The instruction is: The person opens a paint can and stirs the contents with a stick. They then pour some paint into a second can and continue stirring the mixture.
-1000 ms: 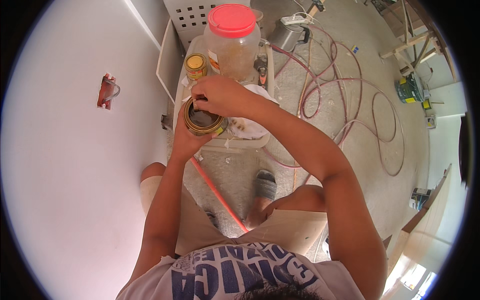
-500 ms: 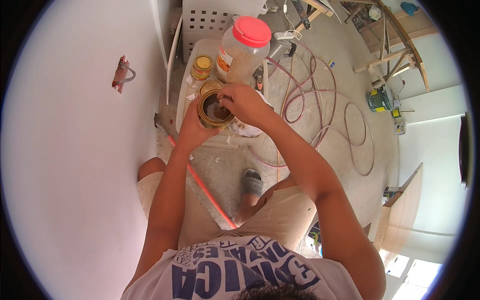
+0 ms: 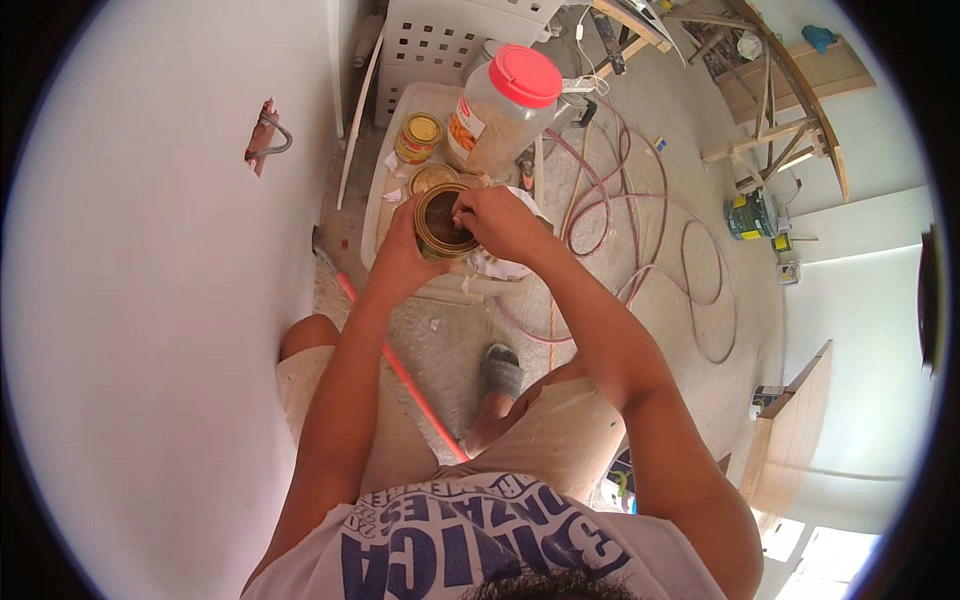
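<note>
Open can [image 3: 426,236]: straight ahead, 12 o'clock. Left hand [image 3: 401,252] clamps it from 8 o'clock, presumably for steadiness; right hand [image 3: 492,220] reaches in from 3 o'clock, fingers bunched together, any held item indiscernible.

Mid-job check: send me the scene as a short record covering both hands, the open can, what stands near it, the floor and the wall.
left hand: wrapped around the can's side
right hand: fingers bunched at the can's mouth; anything pinched is hidden
open metal can: gold rim, dark inside
nearby: small lidded yellow can, clear plastic jar with red lid, white cloth
floor: looped hose, orange pole
wall: cutout with bent grey tube
</note>
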A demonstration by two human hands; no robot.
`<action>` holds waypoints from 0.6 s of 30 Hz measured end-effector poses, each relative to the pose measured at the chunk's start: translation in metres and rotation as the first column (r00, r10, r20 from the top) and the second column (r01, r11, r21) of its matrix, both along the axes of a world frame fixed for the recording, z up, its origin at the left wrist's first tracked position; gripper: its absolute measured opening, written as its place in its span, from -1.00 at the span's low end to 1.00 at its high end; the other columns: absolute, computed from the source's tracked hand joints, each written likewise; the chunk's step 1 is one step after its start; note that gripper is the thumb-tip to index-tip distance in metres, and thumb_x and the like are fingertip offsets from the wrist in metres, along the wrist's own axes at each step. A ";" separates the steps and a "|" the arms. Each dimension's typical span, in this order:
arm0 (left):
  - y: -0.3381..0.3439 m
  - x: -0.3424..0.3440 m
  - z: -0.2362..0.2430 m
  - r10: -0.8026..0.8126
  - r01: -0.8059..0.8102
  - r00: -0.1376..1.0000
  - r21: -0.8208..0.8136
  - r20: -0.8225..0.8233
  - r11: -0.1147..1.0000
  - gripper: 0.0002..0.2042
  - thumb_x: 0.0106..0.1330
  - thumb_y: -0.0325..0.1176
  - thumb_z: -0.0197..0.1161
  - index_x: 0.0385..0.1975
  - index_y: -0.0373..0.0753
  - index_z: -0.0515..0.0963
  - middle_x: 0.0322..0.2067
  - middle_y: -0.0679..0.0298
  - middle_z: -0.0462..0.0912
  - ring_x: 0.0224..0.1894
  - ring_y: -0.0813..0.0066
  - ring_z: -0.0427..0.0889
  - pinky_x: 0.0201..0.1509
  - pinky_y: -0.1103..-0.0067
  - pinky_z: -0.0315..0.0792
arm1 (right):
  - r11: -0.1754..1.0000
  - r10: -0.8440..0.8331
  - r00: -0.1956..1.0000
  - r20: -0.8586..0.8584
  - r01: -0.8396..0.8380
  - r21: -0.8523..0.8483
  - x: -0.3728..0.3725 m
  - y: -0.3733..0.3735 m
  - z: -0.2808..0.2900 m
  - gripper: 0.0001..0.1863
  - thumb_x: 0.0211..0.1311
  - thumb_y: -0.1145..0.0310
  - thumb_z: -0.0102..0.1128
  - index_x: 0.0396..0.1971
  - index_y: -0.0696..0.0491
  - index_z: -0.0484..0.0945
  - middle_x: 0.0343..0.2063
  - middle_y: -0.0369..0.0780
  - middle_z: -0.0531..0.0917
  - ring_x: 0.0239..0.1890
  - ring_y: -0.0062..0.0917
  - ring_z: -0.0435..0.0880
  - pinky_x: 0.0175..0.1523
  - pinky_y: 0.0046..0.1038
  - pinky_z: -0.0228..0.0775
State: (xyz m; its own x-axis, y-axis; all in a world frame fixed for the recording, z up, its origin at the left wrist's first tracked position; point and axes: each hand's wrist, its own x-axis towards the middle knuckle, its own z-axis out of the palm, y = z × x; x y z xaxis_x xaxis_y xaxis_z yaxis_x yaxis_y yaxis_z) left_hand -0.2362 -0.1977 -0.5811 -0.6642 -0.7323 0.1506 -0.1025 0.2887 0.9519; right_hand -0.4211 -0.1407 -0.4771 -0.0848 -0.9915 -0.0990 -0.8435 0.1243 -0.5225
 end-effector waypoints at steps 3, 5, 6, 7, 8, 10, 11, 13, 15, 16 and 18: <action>-0.007 0.010 0.001 -0.067 0.068 0.997 0.029 -0.022 0.997 0.12 -0.09 -0.37 0.72 0.52 -0.22 0.12 0.41 0.08 0.31 0.49 0.11 0.33 0.54 0.30 0.30 | 0.999 -0.042 0.987 0.156 0.036 0.038 0.008 -0.001 0.006 -0.85 0.29 0.41 0.29 -0.23 0.13 0.74 -0.33 -0.06 0.75 -0.23 -0.12 0.72 -0.06 -0.17 0.54; -0.010 0.011 0.007 -0.108 0.110 0.994 0.047 -0.036 0.993 0.12 -0.09 -0.36 0.72 0.53 -0.22 0.12 0.42 0.09 0.30 0.50 0.13 0.31 0.56 0.31 0.27 | 0.997 0.011 0.994 0.107 -0.003 -0.075 0.005 -0.002 0.006 -0.85 0.30 0.42 0.29 -0.21 0.13 0.74 -0.31 -0.08 0.76 -0.18 -0.14 0.71 -0.01 -0.20 0.54; -0.011 0.011 0.010 -0.120 0.122 0.992 0.059 -0.037 0.991 0.12 -0.08 -0.36 0.72 0.53 -0.21 0.12 0.42 0.09 0.30 0.50 0.14 0.31 0.56 0.32 0.26 | 0.981 0.069 0.997 0.021 -0.064 -0.182 -0.001 -0.002 -0.002 -0.85 0.30 0.42 0.29 -0.21 0.13 0.74 -0.30 -0.08 0.76 -0.16 -0.14 0.70 0.01 -0.20 0.53; -0.012 0.012 0.011 -0.128 0.130 0.991 0.071 -0.035 0.989 0.12 -0.08 -0.35 0.72 0.53 -0.21 0.13 0.42 0.10 0.31 0.50 0.15 0.30 0.57 0.32 0.25 | 0.950 0.122 0.990 -0.066 -0.136 -0.282 -0.001 -0.004 -0.002 -0.85 0.30 0.43 0.29 -0.21 0.12 0.74 -0.30 -0.09 0.76 -0.14 -0.14 0.69 0.03 -0.20 0.53; -0.013 0.012 0.011 -0.125 0.128 0.991 0.069 -0.040 0.989 0.12 -0.08 -0.35 0.72 0.53 -0.21 0.13 0.42 0.10 0.31 0.50 0.15 0.31 0.57 0.32 0.24 | 0.957 0.103 0.990 -0.096 -0.125 -0.262 -0.001 -0.005 -0.002 -0.86 0.29 0.41 0.30 -0.23 0.12 0.74 -0.30 -0.08 0.76 -0.12 -0.13 0.68 0.01 -0.18 0.52; -0.014 0.012 0.012 -0.122 0.125 0.991 0.063 -0.048 0.990 0.12 -0.08 -0.36 0.72 0.53 -0.22 0.13 0.41 0.10 0.31 0.50 0.16 0.31 0.58 0.33 0.22 | 0.970 0.065 0.985 -0.157 -0.100 -0.223 -0.001 -0.004 0.000 -0.86 0.26 0.38 0.32 -0.27 0.13 0.74 -0.30 -0.07 0.74 -0.10 -0.12 0.65 -0.02 -0.13 0.52; -0.014 0.012 0.012 -0.118 0.121 0.992 0.067 -0.053 0.990 0.12 -0.09 -0.36 0.72 0.53 -0.22 0.13 0.41 0.10 0.31 0.50 0.16 0.31 0.58 0.33 0.22 | 0.972 0.073 0.980 -0.183 -0.112 -0.208 -0.003 -0.003 0.000 -0.86 0.26 0.39 0.32 -0.28 0.13 0.74 -0.30 -0.07 0.74 -0.10 -0.11 0.66 -0.02 -0.13 0.52; -0.013 0.012 0.012 -0.108 0.113 0.992 0.074 -0.062 0.991 0.13 -0.09 -0.36 0.72 0.54 -0.23 0.13 0.41 0.09 0.31 0.50 0.16 0.31 0.58 0.33 0.22 | 0.975 0.091 0.968 -0.234 -0.134 -0.177 -0.005 -0.002 0.003 -0.86 0.26 0.39 0.32 -0.28 0.13 0.74 -0.31 -0.07 0.74 -0.12 -0.11 0.66 -0.01 -0.13 0.53; -0.013 0.012 0.011 -0.104 0.108 0.993 0.062 -0.063 0.992 0.13 -0.10 -0.35 0.73 0.53 -0.23 0.14 0.41 0.09 0.32 0.50 0.16 0.31 0.58 0.33 0.22 | 0.996 0.070 0.990 -0.124 -0.076 -0.044 -0.007 0.000 0.008 -0.87 0.26 0.41 0.30 -0.28 0.13 0.73 -0.31 -0.07 0.74 -0.12 -0.10 0.67 -0.01 -0.14 0.53; -0.013 0.012 0.011 -0.104 0.108 0.993 0.056 -0.063 0.993 0.13 -0.10 -0.35 0.73 0.53 -0.24 0.14 0.41 0.08 0.33 0.50 0.15 0.32 0.58 0.33 0.22 | 0.998 0.051 0.996 -0.070 -0.050 0.025 -0.005 0.001 0.012 -0.87 0.27 0.42 0.30 -0.28 0.14 0.73 -0.31 -0.07 0.74 -0.12 -0.10 0.68 0.00 -0.14 0.53; -0.014 0.012 0.012 -0.104 0.107 0.993 0.060 -0.060 0.992 0.13 -0.11 -0.35 0.73 0.53 -0.24 0.15 0.40 0.07 0.34 0.49 0.15 0.32 0.58 0.33 0.23 | 1.000 -0.023 0.996 0.092 0.022 0.017 0.002 0.002 0.014 -0.87 0.27 0.43 0.28 -0.27 0.15 0.73 -0.31 -0.05 0.74 -0.14 -0.09 0.68 0.00 -0.14 0.53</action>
